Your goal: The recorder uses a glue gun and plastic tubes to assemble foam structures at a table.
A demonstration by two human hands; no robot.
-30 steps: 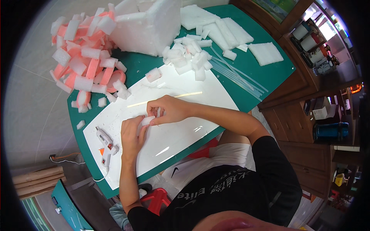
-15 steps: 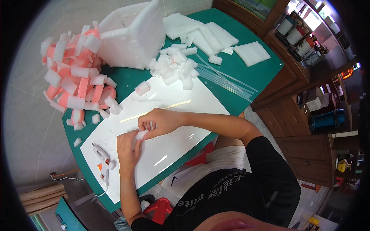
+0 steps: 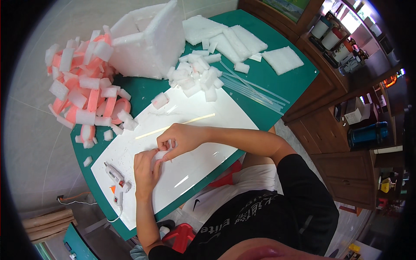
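Over the white board (image 3: 203,160), both hands meet on a small white foam piece (image 3: 160,154). My left hand (image 3: 145,169) is closed on its near left side, and the fingers of my right hand (image 3: 180,138) pinch it from the right. Fingers partly cover the piece. Just beyond my right hand, a thin cream-coloured strip (image 3: 199,118) lies on the board. Left of my left hand rests a white glue gun (image 3: 114,173) with a cord. A loose foam block (image 3: 160,100) with pinkish marks sits farther up the board.
On the green table (image 3: 299,89) stand a white foam box (image 3: 147,47) and a bundle of pink strips with foam blocks (image 3: 86,82). A pile of foam pieces (image 3: 195,76), clear glue sticks (image 3: 255,93) and foam sheets (image 3: 234,41) lie at the back. Wooden cabinets (image 3: 342,173) stand right.
My left hand has shifted slightly right, and my right fingers have moved a little around the foam piece, which is now more covered. Both hands still hold it.
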